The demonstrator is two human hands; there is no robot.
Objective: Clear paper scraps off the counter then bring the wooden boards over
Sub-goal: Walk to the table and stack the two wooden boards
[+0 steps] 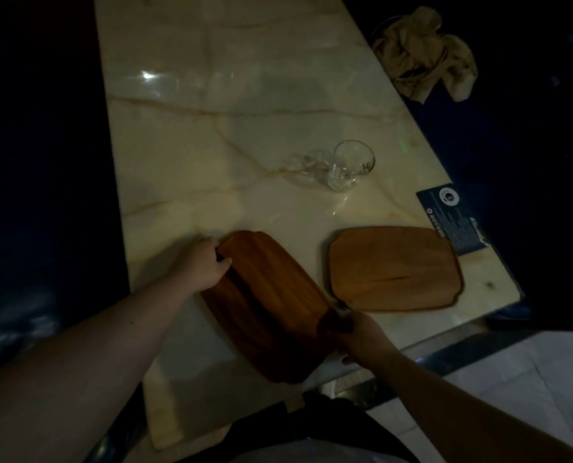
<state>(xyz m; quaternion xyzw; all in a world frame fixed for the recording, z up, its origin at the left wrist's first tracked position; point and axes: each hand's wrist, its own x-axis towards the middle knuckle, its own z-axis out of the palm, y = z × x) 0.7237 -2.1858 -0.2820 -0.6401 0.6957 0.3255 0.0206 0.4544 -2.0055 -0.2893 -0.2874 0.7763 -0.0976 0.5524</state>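
Note:
A dark reddish wooden board point(271, 305) lies tilted across the near part of the pale marble counter point(231, 105). My left hand point(204, 262) grips its far left edge, thumb on top. My right hand point(362, 335) holds its near right corner. A second, lighter wooden board point(395, 269) lies flat on the counter just to the right, close to the counter's right end. No paper scraps show on the marble.
A clear glass mug point(350, 167) stands beyond the boards with crumpled clear plastic point(303, 163) beside it. A dark blue printed card point(453, 222) sits at the right edge. A beige cloth point(425, 53) lies off the counter, far right.

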